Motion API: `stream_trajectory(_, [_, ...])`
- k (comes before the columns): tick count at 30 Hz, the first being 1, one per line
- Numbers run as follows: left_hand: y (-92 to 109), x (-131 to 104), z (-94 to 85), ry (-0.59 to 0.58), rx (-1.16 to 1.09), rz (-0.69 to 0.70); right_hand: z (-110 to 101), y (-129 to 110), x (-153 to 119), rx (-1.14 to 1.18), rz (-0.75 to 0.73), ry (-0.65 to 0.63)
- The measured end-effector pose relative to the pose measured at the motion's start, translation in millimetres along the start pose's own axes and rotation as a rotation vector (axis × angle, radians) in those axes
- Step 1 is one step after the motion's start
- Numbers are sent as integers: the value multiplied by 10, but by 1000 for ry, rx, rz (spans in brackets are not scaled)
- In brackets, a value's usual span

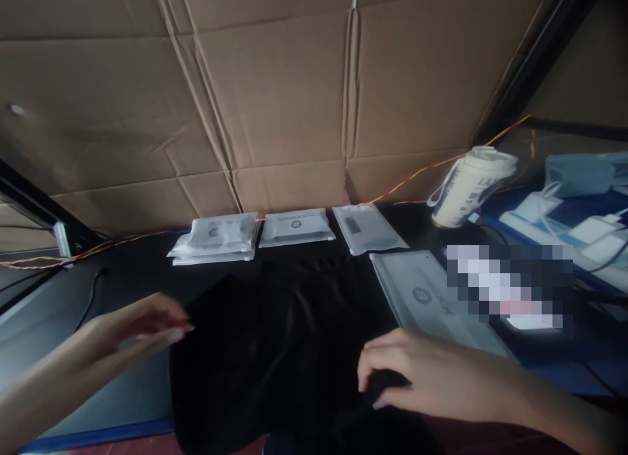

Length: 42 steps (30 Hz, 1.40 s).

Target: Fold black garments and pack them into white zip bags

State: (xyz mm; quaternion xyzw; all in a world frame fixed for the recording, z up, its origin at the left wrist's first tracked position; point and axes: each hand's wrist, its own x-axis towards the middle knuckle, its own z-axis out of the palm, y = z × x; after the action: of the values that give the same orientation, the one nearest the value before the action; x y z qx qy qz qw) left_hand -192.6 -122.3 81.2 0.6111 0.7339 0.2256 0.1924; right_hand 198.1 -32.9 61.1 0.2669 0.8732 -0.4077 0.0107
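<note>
A dark black cloth [294, 350], soft and creased, covers the middle of the table and hangs toward the front edge. Whether it is a garment I cannot tell. At its left edge my left hand [142, 327] is closed in a pinch, fingertips and thumb meeting on the fabric, slightly blurred. On the right side, my right hand [417, 373] grips a bunched fold of the same cloth between thumb and curled fingers. Just beyond the right hand lies a large frosted zip bag [422, 295] with a printed round logo.
Along the back lie stacked white zip bags [216, 236], another printed zip bag [297, 226] and a labelled pouch [367, 227]. A cream lidded cup [471, 190] stands at back right, near a power strip with chargers [540, 203]. Cardboard [275, 102] walls the back.
</note>
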Motion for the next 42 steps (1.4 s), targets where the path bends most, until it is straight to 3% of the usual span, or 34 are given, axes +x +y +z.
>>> stream_trajectory(2, [290,178,175,-168,0,95,21,-1,-6,-20,-3,24])
stream_trajectory(6, [667,418,794,-100,210,377,9,-13,-24,-43,-9,47])
stream_trajectory(9, [691,530,1215,-82,421,424,3,-2,-38,-50,-4,56])
stream_trajectory(12, [624,636,1401,-86,526,347,-45,39,-31,-61,25,70])
stream_trajectory(18, [585,747,1365,-92,557,284,-227,128,115,34,26,103])
stream_trajectory(24, [620,742,1410,-70,555,309,-167,347,676,-304,-95,479])
stream_trajectory(29, [616,796,1457,-43,538,369,87,593,1164,-520,52,692])
stream_trajectory(33, [581,902,1477,71,540,390,228,646,1277,-580,116,741])
stream_trajectory(42, [531,991,1431,24,567,338,251,657,1287,-698,235,728])
